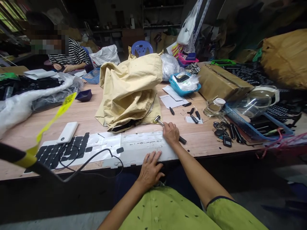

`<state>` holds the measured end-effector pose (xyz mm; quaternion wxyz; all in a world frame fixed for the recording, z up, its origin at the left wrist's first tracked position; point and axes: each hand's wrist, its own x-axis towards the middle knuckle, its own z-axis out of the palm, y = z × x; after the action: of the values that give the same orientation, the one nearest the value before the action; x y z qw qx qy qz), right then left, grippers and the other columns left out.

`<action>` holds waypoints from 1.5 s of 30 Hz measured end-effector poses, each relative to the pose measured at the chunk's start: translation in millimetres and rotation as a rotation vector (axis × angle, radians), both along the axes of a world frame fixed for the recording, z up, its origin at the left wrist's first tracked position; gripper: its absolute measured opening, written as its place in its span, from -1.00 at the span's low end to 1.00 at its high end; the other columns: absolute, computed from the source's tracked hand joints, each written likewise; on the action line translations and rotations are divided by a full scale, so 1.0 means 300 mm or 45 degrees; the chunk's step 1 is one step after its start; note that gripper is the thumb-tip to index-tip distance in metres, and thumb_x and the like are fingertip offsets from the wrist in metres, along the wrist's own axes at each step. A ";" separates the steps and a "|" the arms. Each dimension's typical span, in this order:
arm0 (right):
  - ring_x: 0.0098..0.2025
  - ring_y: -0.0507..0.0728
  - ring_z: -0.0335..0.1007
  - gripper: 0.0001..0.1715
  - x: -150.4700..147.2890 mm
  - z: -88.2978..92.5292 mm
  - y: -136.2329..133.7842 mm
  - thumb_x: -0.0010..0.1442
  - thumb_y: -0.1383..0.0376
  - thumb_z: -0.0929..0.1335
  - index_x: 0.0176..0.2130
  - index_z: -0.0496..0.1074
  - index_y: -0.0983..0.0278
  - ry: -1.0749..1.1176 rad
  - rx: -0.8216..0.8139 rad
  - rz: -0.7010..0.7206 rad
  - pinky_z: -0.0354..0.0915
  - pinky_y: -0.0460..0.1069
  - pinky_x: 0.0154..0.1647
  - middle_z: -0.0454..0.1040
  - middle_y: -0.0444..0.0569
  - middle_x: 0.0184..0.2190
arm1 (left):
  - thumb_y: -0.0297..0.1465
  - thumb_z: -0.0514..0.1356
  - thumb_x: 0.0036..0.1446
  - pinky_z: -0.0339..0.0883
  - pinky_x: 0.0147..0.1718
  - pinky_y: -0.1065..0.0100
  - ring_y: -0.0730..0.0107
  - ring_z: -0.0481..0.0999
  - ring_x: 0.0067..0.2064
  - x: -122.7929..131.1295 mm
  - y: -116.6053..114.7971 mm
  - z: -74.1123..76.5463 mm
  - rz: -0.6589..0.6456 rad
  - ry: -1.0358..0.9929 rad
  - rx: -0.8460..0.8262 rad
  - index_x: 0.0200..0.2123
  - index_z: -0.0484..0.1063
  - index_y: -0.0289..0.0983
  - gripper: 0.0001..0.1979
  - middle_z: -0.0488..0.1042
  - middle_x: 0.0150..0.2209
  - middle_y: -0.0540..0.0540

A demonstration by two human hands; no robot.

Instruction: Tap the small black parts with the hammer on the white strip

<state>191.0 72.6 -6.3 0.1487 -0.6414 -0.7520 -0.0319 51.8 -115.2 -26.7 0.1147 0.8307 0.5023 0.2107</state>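
Observation:
My right hand (170,132) is closed around the handle of a small hammer (182,140), which lies low over the table with its metal head pointing up and to the left. My left hand (150,168) rests at the table's front edge with fingers stretched out, on a long translucent plastic strip (139,147). Left of the strip is a white sheet (109,140) with black adhesive-looking squares (80,144) on it. A white power bank (67,132) sits there with a black cable (93,158) running across.
Behind my hands stands a large crumpled beige sack (130,86). To the right are black handles (195,118), keys (218,129), a blue basket (256,135) and a cardboard box (216,81). A yellow tag (56,116) hangs near the camera. A co-worker (76,52) sits across at left.

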 end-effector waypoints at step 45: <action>-0.13 0.21 0.21 -0.65 -0.031 0.015 -0.016 0.39 0.30 0.21 0.03 0.48 0.21 0.029 -0.051 -0.004 0.06 0.02 -0.21 0.41 0.08 -0.18 | -0.27 0.31 -0.01 0.19 0.23 -0.03 -0.10 0.34 0.22 -0.317 0.394 0.189 1.212 -0.526 0.408 0.08 0.41 -0.25 -0.45 0.40 0.12 -0.27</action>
<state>181.8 67.8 -1.9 0.1445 -0.6458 -0.7496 -0.0098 -43.2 2.9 30.0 -0.0253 0.4597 0.7518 0.4721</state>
